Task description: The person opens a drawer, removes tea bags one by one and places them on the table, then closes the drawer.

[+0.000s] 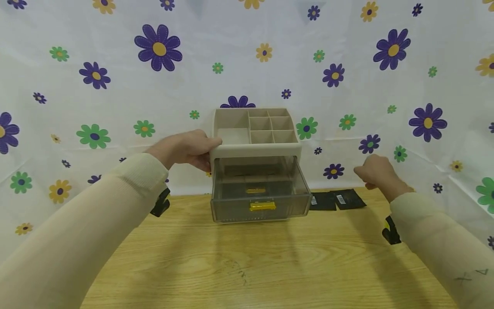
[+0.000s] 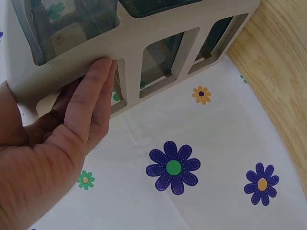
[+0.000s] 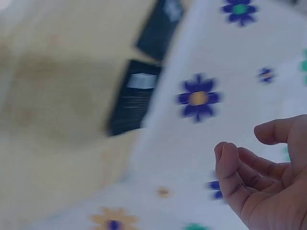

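A cream desktop organizer (image 1: 256,150) stands at the back of the wooden table, with open compartments on top. Its smoky clear upper drawer (image 1: 233,211) is pulled out toward me and has a yellow handle (image 1: 262,206). My left hand (image 1: 189,148) grips the organizer's upper left corner, thumb on the top edge. In the left wrist view, the fingers (image 2: 84,103) reach into a cutout of the cream side frame (image 2: 129,38). My right hand (image 1: 377,171) hovers to the right, apart from everything, fingers loosely curled; the right wrist view shows a gap between thumb and fingers.
Two flat black packets (image 1: 351,199) with white labels lie right of the organizer, near the table's back edge. Behind stands a white cloth (image 1: 254,81) printed with flowers. The wooden tabletop (image 1: 216,266) extends in front of the organizer.
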The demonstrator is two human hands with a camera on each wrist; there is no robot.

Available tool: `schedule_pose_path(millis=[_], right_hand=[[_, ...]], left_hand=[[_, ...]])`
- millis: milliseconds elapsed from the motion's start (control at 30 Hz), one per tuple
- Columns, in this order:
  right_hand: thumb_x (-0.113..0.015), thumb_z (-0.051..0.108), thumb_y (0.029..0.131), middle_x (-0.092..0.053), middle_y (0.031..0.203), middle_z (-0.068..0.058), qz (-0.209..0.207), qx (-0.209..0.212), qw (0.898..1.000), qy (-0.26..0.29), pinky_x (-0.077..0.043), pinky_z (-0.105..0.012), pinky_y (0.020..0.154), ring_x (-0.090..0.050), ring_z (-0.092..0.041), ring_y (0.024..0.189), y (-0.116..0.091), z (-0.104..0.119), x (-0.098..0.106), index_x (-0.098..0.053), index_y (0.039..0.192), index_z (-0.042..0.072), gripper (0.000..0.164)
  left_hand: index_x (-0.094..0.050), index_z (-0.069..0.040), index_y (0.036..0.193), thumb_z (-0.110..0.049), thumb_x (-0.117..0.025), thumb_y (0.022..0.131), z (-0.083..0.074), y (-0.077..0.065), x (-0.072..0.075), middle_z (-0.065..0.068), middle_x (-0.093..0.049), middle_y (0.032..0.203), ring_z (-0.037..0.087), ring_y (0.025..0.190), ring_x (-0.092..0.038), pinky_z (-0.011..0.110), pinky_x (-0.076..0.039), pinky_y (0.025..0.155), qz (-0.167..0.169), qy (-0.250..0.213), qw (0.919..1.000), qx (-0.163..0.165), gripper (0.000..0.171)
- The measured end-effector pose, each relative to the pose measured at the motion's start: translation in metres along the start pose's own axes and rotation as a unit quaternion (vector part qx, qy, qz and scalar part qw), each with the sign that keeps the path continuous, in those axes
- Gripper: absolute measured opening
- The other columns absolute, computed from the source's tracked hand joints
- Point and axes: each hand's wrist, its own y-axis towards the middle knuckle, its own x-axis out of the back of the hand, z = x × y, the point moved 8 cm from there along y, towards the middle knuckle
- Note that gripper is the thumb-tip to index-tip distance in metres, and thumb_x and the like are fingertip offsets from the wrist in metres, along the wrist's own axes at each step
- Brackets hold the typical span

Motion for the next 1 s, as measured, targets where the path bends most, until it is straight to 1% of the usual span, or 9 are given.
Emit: schedule_pose_path(millis=[100,200,333,500,600,733,800,900,1000], right_hand=[[-0.044,0.022,0.086,-0.055,0.061,-0.009,-0.013,0.044,0.999,-0.021,-0.049,-0.033,0.054,-0.06,-0.02,0.057,-0.003,0.03,0.024,-0.052,0.062,0.004,0.031],[-0.043,0.024,0.087,-0.058,0.061,-0.008,-0.021,0.065,0.997,-0.042,-0.047,-0.035,0.056,-0.06,-0.019,0.056,-0.008,0.055,0.044,-0.054,0.062,0.005,0.033],[-0.044,0.025,0.087,-0.058,0.061,-0.008,-0.032,0.082,0.994,-0.063,-0.046,-0.036,0.055,-0.058,-0.02,0.057,-0.02,0.084,0.065,-0.061,0.068,0.004,0.033],[-0.045,0.026,0.087,-0.058,0.06,-0.007,-0.055,0.142,0.984,-0.092,-0.046,-0.035,0.052,-0.055,-0.02,0.054,-0.045,0.126,0.081,-0.066,0.084,0.001,0.032],[-0.048,0.025,0.087,-0.06,0.07,-0.008,-0.065,0.175,0.976,-0.11,-0.049,-0.036,0.055,-0.055,-0.021,0.06,-0.059,0.151,0.082,-0.065,0.093,0.0,0.031],[-0.05,0.025,0.088,-0.061,0.077,-0.009,-0.08,0.212,0.965,-0.133,-0.05,-0.035,0.057,-0.054,-0.022,0.065,-0.075,0.177,0.075,-0.063,0.093,0.001,0.027],[-0.05,0.023,0.088,-0.061,0.076,-0.008,-0.081,0.236,0.959,-0.136,-0.051,-0.033,0.055,-0.053,-0.02,0.062,-0.084,0.188,0.069,-0.063,0.094,0.002,0.025],[-0.051,0.022,0.089,-0.061,0.075,-0.004,-0.073,0.279,0.951,-0.114,-0.049,-0.03,0.055,-0.053,-0.017,0.062,-0.099,0.205,0.058,-0.064,0.094,0.005,0.022],[-0.052,0.021,0.087,-0.062,0.075,0.001,-0.052,0.334,0.939,-0.066,-0.049,-0.03,0.058,-0.053,-0.014,0.065,-0.119,0.226,0.048,-0.066,0.092,0.01,0.018]], left_hand=[[-0.042,0.004,0.119,-0.028,-0.037,0.095,0.001,0.001,0.001,0.024,-0.053,0.106,0.027,0.08,-0.061,0.044,-0.052,0.081,0.0,0.001,1.0,-0.002,0.04],[-0.043,0.004,0.119,-0.027,-0.037,0.095,0.001,0.001,0.001,0.024,-0.053,0.104,0.026,0.079,-0.061,0.045,-0.051,0.082,0.004,0.005,1.0,-0.006,0.04],[-0.043,0.004,0.119,-0.027,-0.036,0.095,0.001,0.0,0.0,0.024,-0.054,0.102,0.026,0.078,-0.062,0.044,-0.051,0.083,0.011,0.008,0.9999,-0.01,0.04],[-0.043,0.005,0.119,-0.027,-0.035,0.095,0.0,0.0,-0.001,0.024,-0.054,0.102,0.026,0.08,-0.062,0.042,-0.052,0.08,0.012,0.007,0.9998,-0.011,0.041],[-0.043,0.005,0.119,-0.028,-0.036,0.095,0.0,0.001,0.0,0.023,-0.055,0.102,0.026,0.08,-0.063,0.042,-0.052,0.08,0.009,0.008,0.9999,-0.011,0.041],[-0.044,0.004,0.118,-0.029,-0.036,0.095,0.001,0.001,0.001,0.023,-0.055,0.102,0.026,0.08,-0.063,0.042,-0.053,0.08,0.006,0.009,0.9999,-0.01,0.041],[-0.043,0.005,0.119,-0.029,-0.036,0.095,0.002,0.001,0.001,0.023,-0.055,0.102,0.026,0.08,-0.063,0.041,-0.053,0.079,0.006,0.009,0.9999,-0.009,0.042],[-0.043,0.004,0.119,-0.029,-0.036,0.095,0.002,0.001,0.001,0.023,-0.054,0.103,0.026,0.08,-0.063,0.042,-0.052,0.081,0.007,0.008,0.9999,-0.009,0.041],[-0.043,0.004,0.119,-0.029,-0.036,0.095,0.002,0.001,0.001,0.024,-0.054,0.103,0.026,0.08,-0.063,0.043,-0.051,0.082,0.008,0.006,0.9999,-0.01,0.042]])
